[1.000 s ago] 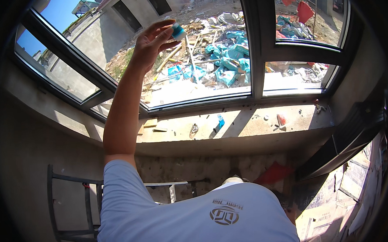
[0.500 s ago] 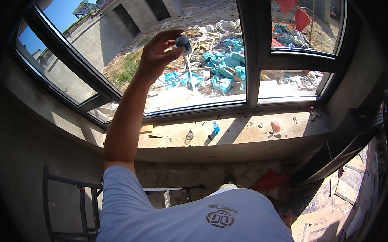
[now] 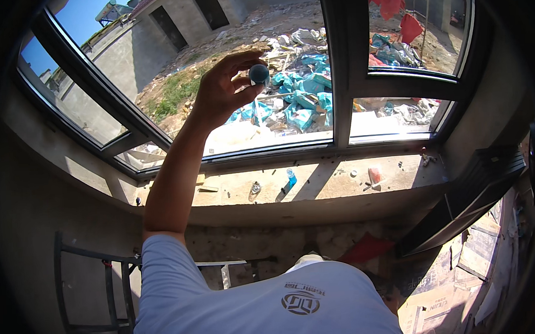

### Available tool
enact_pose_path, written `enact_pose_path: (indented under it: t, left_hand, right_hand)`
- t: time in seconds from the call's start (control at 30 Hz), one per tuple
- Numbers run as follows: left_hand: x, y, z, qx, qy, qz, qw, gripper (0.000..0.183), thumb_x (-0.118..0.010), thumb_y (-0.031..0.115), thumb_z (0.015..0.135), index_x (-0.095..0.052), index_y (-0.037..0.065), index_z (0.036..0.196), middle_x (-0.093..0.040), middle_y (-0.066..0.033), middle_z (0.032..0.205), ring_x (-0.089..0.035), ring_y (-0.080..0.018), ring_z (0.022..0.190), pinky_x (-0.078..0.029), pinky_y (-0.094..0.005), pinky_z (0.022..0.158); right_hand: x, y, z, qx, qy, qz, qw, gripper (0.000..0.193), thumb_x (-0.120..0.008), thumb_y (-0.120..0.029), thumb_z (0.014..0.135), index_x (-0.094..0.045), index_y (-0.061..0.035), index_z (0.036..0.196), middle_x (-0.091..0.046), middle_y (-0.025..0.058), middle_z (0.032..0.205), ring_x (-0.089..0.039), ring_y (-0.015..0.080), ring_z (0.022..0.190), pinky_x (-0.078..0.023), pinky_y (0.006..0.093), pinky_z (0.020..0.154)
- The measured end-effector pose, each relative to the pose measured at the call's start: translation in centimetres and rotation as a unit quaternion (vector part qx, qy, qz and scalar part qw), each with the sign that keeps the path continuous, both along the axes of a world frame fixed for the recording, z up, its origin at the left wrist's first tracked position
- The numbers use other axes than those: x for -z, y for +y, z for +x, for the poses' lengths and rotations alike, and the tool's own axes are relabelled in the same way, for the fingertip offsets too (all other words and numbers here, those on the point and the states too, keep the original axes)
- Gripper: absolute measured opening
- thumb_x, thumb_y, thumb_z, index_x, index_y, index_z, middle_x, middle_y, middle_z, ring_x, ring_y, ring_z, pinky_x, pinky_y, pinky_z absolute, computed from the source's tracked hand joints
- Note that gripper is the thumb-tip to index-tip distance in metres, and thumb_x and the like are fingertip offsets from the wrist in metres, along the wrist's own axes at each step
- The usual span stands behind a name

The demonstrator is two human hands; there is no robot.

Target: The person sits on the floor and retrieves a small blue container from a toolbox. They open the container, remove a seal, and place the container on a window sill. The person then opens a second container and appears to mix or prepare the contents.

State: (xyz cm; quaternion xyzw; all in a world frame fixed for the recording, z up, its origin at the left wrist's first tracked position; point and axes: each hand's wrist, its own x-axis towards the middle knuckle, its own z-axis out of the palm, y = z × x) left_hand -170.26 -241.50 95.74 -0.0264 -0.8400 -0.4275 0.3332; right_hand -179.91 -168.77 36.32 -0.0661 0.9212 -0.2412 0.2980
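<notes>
My left hand [image 3: 225, 91] is raised in front of the window, its arm stretched up from the lower left. Thumb and fingers are closed around a small round bluish-grey cylinder [image 3: 258, 73], whose round end faces me. I cannot make out exactly what kind of thing it is. Behind it stands the large glass pane in its dark window frame [image 3: 339, 74]; whether the cylinder touches the glass I cannot tell. My right hand is out of sight; only a bit of skin shows beside my white shirt [image 3: 238, 311] at the lower right.
Below the window, the sill [image 3: 316, 189] bears a blue-tinted bottle [image 3: 291, 177], a small clear container [image 3: 256, 188], a red packet [image 3: 375, 175] and scraps. A dark metal ladder-like frame [image 3: 111, 293] stands left, dark panels [image 3: 460, 203] lean right. Cardboard [image 3: 446, 302] covers floor.
My left hand has come down a little with the cylinder. The cylinder has turned so that its round end shows more fully. The whole view has shifted slightly.
</notes>
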Motion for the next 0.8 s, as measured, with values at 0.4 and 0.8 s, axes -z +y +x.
enact_pose_path:
  t: [0.4, 0.8]
  left_hand:
    - [0.3, 0.8, 0.8, -0.017, 0.007, -0.009, 1.000, 0.061, -0.081, -0.004, 0.086, -0.059, 0.006, 0.142, -0.065, -0.0117, 0.138, -0.059, -0.0251, 0.136, -0.051, -0.0462, 0.115]
    - [0.2, 1.3, 0.9, -0.004, 0.042, 0.024, 0.999, 0.062, -0.081, -0.005, 0.087, -0.057, 0.005, 0.143, -0.067, -0.0138, 0.135, -0.061, -0.0264, 0.133, -0.053, -0.0460, 0.112]
  right_hand:
    - [-1.1, -0.5, -0.2, -0.011, -0.009, -0.012, 1.000, 0.038, -0.076, -0.035, 0.084, -0.081, -0.0054, 0.107, -0.077, 0.0233, 0.101, -0.076, 0.0378, 0.098, -0.059, 0.0466, 0.088]
    - [-1.1, -1.0, -0.6, -0.005, 0.009, -0.018, 1.000, 0.037, -0.078, -0.037, 0.086, -0.081, -0.0064, 0.107, -0.078, 0.0221, 0.099, -0.076, 0.0379, 0.098, -0.059, 0.0464, 0.089]
